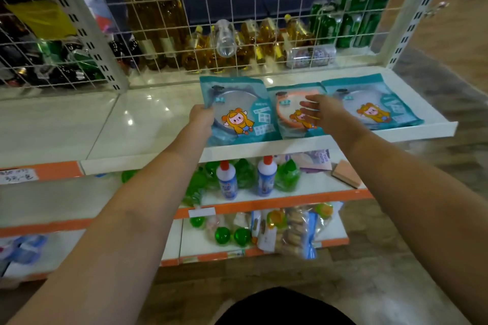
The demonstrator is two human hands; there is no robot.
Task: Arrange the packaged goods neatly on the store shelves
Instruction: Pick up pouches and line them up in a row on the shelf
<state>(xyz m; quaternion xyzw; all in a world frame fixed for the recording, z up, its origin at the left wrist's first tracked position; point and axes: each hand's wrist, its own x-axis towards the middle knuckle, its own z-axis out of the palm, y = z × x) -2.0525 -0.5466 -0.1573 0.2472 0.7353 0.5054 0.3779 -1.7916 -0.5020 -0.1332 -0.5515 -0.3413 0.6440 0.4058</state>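
the top shelf is a white board with a low front lip, backed by a wire grid with amber and green bottles behind it. three teal packets lie in a row along its right half, and the risk from here comes mostly from how near that lip they sit.

the left packet is the one in hand: the left hand grips its left edge, fingers curled round it, and its near edge already reaches the shelf's front. if the hand lets go with the packet this far forward, it will likely tip over the lip and drop among the white bottles on the shelf below. it also seems to overlap the middle packet along its right side, so pushing it rightward could ride it up over that one instead of seating it beside.

the right hand hovers over the middle packet with fingers spread and relaxed, gripping nothing (whether the fingertips touch the film, i cannot tell). a careless press there could slide the glossy packet into the right packet, which lies just beside it near the shelf's open right end, and skew the row
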